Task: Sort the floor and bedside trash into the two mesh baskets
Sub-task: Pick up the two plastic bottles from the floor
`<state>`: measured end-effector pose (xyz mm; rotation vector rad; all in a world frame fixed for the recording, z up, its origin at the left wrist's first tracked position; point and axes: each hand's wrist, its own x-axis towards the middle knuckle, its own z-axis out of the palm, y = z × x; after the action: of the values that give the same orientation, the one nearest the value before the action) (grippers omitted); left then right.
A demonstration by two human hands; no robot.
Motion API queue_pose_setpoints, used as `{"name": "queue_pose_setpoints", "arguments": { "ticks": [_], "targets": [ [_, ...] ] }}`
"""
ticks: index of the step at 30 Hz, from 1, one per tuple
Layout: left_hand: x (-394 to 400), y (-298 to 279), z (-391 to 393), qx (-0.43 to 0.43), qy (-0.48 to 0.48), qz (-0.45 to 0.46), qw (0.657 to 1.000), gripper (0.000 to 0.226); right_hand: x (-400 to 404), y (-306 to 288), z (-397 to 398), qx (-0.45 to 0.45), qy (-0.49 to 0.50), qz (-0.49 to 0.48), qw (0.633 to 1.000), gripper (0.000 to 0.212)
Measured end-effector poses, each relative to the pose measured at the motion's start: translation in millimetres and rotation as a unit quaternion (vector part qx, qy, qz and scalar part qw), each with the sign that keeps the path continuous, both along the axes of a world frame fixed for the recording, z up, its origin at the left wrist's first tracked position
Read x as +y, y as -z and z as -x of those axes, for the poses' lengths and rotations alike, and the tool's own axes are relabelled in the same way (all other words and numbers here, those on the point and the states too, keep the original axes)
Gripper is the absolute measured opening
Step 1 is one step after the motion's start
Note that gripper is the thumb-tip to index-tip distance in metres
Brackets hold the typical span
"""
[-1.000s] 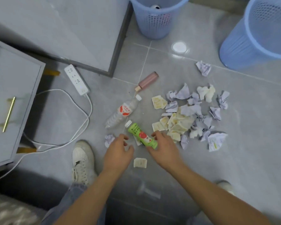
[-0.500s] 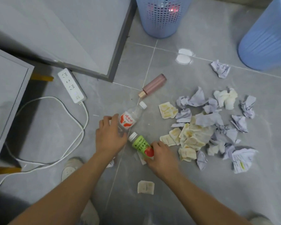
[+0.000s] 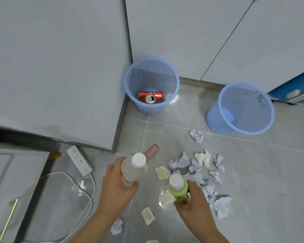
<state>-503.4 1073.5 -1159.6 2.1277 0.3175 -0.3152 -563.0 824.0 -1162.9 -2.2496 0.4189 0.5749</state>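
My left hand (image 3: 115, 188) grips a clear plastic bottle (image 3: 132, 170) with a white cap, held upright above the floor. A green bottle (image 3: 178, 189) with a white cap is held in my right hand (image 3: 194, 209), also off the floor. Two blue mesh baskets stand by the wall: the left basket (image 3: 152, 85) holds a red can (image 3: 151, 97), the right basket (image 3: 242, 109) leans and looks empty. A pink tube (image 3: 152, 150) lies on the tiles behind the clear bottle. Crumpled paper balls (image 3: 197, 165) and yellowish wrappers (image 3: 162, 172) litter the floor to the right.
A white power strip (image 3: 79, 160) and its looping cable (image 3: 88, 193) lie at the left beside a grey bedside cabinet (image 3: 11, 181). A grey bed panel (image 3: 56, 67) fills the upper left. A blue object (image 3: 295, 90) stands at the far right.
Both hands have lifted their bottles off the floor and turned them upright. The view has tilted up, so both baskets and the red can now show.
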Motion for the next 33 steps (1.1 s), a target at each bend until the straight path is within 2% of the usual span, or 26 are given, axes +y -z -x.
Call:
{"name": "queue_pose_setpoints", "arguments": {
  "ticks": [2, 4, 6, 8, 10, 13, 16, 19, 23, 27, 30, 33],
  "targets": [
    [-8, -48, -40, -0.042, -0.013, 0.037, 0.998, 0.074, -3, -40, -31, -0.062, 0.028, -0.005, 0.998, 0.061],
    [-13, -83, -87, -0.088, -0.029, 0.05, 0.994, 0.083, -2, -68, -68, -0.096, 0.07, -0.04, 0.992, 0.059],
    [-19, -99, -138, -0.125, -0.045, 0.083, 0.988, 0.076, -2, -85, -112, -0.135, 0.111, -0.089, 0.981, 0.051],
    [-24, -96, -182, -0.132, -0.051, 0.119, 0.983, 0.065, -1, -89, -159, -0.176, 0.122, -0.132, 0.968, 0.042],
    [-31, -82, -221, -0.142, -0.067, 0.131, 0.979, 0.067, -2, -88, -209, -0.207, 0.119, -0.175, 0.955, 0.037],
    [-40, -45, -261, -0.156, -0.103, 0.116, 0.976, 0.073, -1, -69, -277, -0.25, 0.112, -0.203, 0.94, 0.044],
    [-43, -4, -282, -0.151, -0.131, 0.083, 0.976, 0.074, 0, -37, -329, -0.285, 0.117, -0.17, 0.936, 0.046],
    [-41, 35, -290, -0.139, -0.125, 0.041, 0.981, 0.073, 3, 3, -361, -0.268, 0.073, -0.12, 0.953, 0.047],
    [-42, 71, -299, -0.136, -0.091, -0.075, 0.984, 0.079, 7, 54, -378, -0.242, -0.02, -0.009, 0.97, 0.043],
    [-50, 91, -307, -0.121, -0.069, -0.177, 0.974, 0.071, 11, 85, -381, -0.215, -0.082, 0.101, 0.968, 0.041],
    [-48, 102, -311, -0.115, -0.063, -0.214, 0.968, 0.076, 13, 96, -386, -0.227, -0.099, 0.138, 0.959, 0.039],
    [-45, 109, -308, -0.101, -0.038, -0.24, 0.965, 0.09, 15, 101, -386, -0.234, -0.105, 0.13, 0.958, 0.046]
  ]
}}
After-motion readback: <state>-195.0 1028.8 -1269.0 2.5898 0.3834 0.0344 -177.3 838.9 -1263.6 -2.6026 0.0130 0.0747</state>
